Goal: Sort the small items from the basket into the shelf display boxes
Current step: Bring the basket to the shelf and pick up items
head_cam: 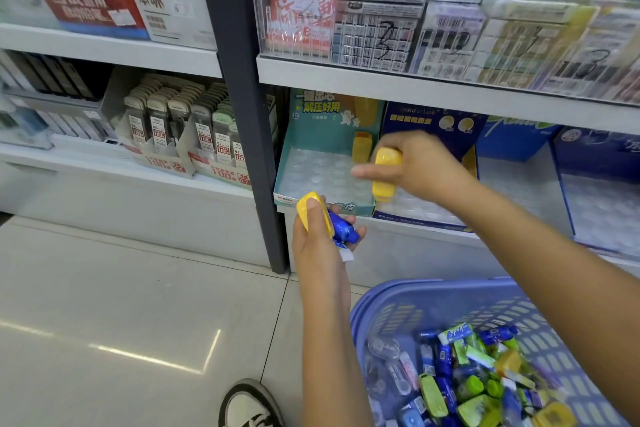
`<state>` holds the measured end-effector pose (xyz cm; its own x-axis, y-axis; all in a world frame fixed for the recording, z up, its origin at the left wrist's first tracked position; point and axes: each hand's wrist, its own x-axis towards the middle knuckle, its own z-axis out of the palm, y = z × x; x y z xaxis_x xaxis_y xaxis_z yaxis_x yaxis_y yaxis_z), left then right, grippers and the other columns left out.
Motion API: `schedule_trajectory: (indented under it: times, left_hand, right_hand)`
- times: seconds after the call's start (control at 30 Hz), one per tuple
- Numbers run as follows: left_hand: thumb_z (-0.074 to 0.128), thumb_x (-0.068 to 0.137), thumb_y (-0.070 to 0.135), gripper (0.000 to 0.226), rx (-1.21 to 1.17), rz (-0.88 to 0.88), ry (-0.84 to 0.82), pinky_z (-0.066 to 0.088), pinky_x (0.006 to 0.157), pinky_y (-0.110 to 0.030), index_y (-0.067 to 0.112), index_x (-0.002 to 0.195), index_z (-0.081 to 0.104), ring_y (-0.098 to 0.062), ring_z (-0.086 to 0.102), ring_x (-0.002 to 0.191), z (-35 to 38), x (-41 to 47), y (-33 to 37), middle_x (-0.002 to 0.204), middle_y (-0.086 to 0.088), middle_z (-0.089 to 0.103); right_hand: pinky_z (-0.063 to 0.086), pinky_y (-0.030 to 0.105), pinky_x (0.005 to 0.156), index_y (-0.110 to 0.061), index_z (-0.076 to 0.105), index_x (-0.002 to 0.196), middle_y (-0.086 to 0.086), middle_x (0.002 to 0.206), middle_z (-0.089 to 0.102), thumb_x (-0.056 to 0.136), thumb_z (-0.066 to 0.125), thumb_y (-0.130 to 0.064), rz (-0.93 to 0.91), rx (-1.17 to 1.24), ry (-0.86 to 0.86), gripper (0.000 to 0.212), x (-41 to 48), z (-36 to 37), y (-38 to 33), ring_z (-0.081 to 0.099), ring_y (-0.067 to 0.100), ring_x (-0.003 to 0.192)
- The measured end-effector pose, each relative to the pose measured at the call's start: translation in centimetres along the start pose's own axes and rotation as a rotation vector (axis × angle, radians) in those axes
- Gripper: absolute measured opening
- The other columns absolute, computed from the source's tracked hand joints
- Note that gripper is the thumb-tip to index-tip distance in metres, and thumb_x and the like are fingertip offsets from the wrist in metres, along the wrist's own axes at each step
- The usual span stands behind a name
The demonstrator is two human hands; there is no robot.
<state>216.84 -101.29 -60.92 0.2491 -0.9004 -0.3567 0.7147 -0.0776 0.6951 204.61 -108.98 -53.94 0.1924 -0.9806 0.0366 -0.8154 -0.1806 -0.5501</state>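
**Placement step of the sort.** The right hand (422, 166) has its grip clamped on a yellow item (386, 172), index finger extended. The item hangs just above the front right corner of the teal display box (282, 166).

- **Behind this grip:** a matching yellow piece (362, 147) stands upright in the box's clear moulded tray. The wells to the grip's left look unfilled.
- **Right of this grip:** the blue display box (415, 114).
- **Below and left of this grip:** the left hand (311, 243) is held short of the shelf. Its grip is closed on a second yellow item (306, 208) and a blue item (341, 225) together.
- **Beneath both grips:** the basket (374, 298) is crowded with mixed small items.

The task appears to be at an early stage. The next move likely calls for lowering the yellow item upright into a free well before the fingers part. The blue item probably belongs in the blue box, though this cannot be confirmed.
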Motion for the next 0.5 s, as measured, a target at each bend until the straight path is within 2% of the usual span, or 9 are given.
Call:
schedule_trajectory:
  times: [0.07, 0.13, 0.2, 0.23, 0.4, 0.5]
  left_hand:
    - [0.045, 0.100, 0.027, 0.019, -0.057, -0.026, -0.017, 0.055, 0.059, -0.031, 0.013, 0.098, 0.058, -0.018, 0.058, 0.064, -0.2, 0.1, 0.0, 0.079, -0.006, 0.057]
    - [0.044, 0.100, 0.024, 0.019, -0.095, -0.056, -0.017, 0.056, 0.061, -0.032, 0.013, 0.100, 0.058, -0.018, 0.059, 0.065, -0.4, 0.3, 0.0, 0.083, -0.007, 0.057]
    - [0.043, 0.100, 0.022, 0.019, -0.128, -0.085, -0.018, 0.056, 0.061, -0.033, 0.012, 0.102, 0.059, -0.019, 0.059, 0.067, -0.5, 0.5, 0.1, 0.085, -0.008, 0.057]
    - [0.043, 0.100, 0.020, 0.019, -0.149, -0.098, -0.021, 0.056, 0.060, -0.033, 0.012, 0.103, 0.059, -0.020, 0.059, 0.067, -0.5, 0.5, 0.1, 0.085, -0.008, 0.057]
    - [0.042, 0.099, 0.018, 0.018, -0.197, -0.123, -0.032, 0.055, 0.058, -0.032, 0.011, 0.106, 0.058, -0.022, 0.059, 0.070, -0.6, 0.7, 0.1, 0.087, -0.009, 0.056]
    - [0.043, 0.099, 0.018, 0.019, -0.175, -0.105, -0.032, 0.055, 0.060, -0.033, 0.011, 0.106, 0.059, -0.022, 0.060, 0.074, -0.9, 0.7, -0.2, 0.089, -0.009, 0.059]
  right_hand:
    - [0.041, 0.026, 0.058, -0.008, 0.063, 0.091, 0.005, 0.077, 0.062, 0.079, 0.067, -0.047, 0.052, 0.040, 0.045, 0.041, 1.8, -0.2, 1.0, 0.056, 0.015, 0.063]
    - [0.046, 0.028, 0.069, -0.009, 0.062, 0.107, 0.010, 0.098, 0.066, 0.090, 0.059, -0.036, 0.028, -0.052, 0.040, 0.032, 3.5, 0.1, 1.7, 0.063, 0.023, 0.084]
    - [0.040, 0.026, 0.077, -0.011, 0.055, 0.123, 0.012, 0.117, 0.060, 0.093, 0.056, -0.027, -0.011, -0.146, 0.048, 0.034, 4.9, 0.7, 2.1, 0.057, 0.028, 0.105]
    - [0.038, 0.025, 0.079, -0.011, 0.051, 0.128, 0.012, 0.121, 0.057, 0.092, 0.057, -0.023, -0.033, -0.170, 0.056, 0.038, 5.4, 1.0, 2.3, 0.054, 0.029, 0.109]
    - [0.046, 0.032, 0.079, -0.007, 0.052, 0.115, 0.015, 0.107, 0.061, 0.086, 0.065, -0.013, -0.115, -0.164, 0.074, 0.032, 6.1, 2.6, 3.5, 0.057, 0.030, 0.098]
    - [0.040, 0.025, 0.075, -0.006, 0.059, 0.111, 0.015, 0.110, 0.059, 0.083, 0.069, -0.011, -0.154, -0.171, 0.117, 0.030, 6.2, 3.3, 4.0, 0.056, 0.029, 0.097]
